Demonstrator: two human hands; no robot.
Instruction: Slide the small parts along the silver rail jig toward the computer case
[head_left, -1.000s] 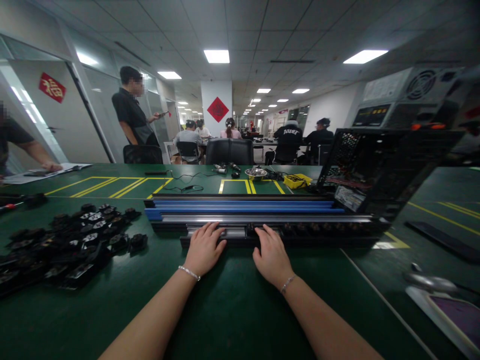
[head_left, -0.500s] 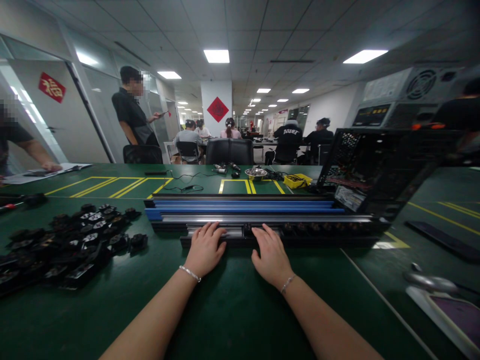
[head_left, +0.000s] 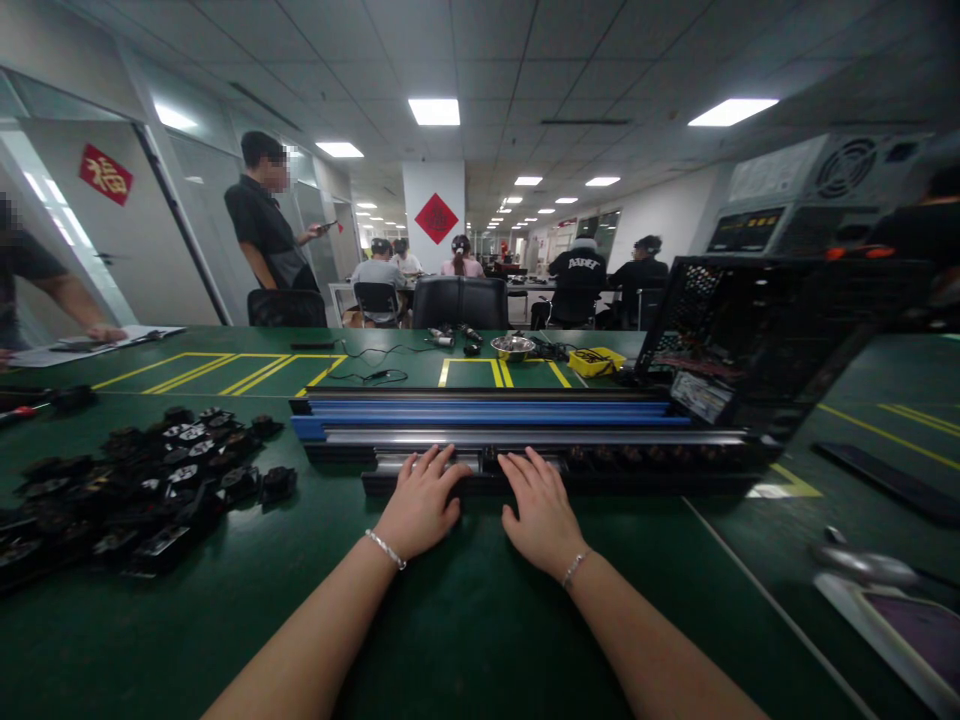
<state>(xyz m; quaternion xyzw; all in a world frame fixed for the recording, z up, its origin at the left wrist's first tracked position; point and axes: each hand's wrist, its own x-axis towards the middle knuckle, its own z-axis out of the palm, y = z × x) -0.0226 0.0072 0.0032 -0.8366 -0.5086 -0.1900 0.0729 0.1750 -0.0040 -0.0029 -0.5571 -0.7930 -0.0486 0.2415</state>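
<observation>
A long black channel-like rail [head_left: 667, 484] lies across the green table [head_left: 480, 620] in front of me. Several small dark parts [head_left: 622, 455] sit in a row along its right half, and a silvery strip shows in the left part. My left hand [head_left: 421, 512] rests on the rail's near side, fingers extended and slightly apart. On the same rail, a little to the right, lies my right hand [head_left: 541, 510] with its fingers stretched forward. A small dark part [head_left: 489, 456] shows in the gap between the hands. What lies under the fingertips is hidden.
Behind the rail lie blue-and-black rails [head_left: 487, 412]. A pile of black parts [head_left: 142, 490] covers the left side. An open computer case [head_left: 780, 340] stands right, near a keyboard [head_left: 885, 480]. Farther back are a metal bowl [head_left: 513, 347] and a yellow tray [head_left: 596, 361]. Other people sit and stand beyond.
My left hand has slid slightly to the right along the rail, and its fingers have moved toward the right hand. My right hand has barely shifted.
</observation>
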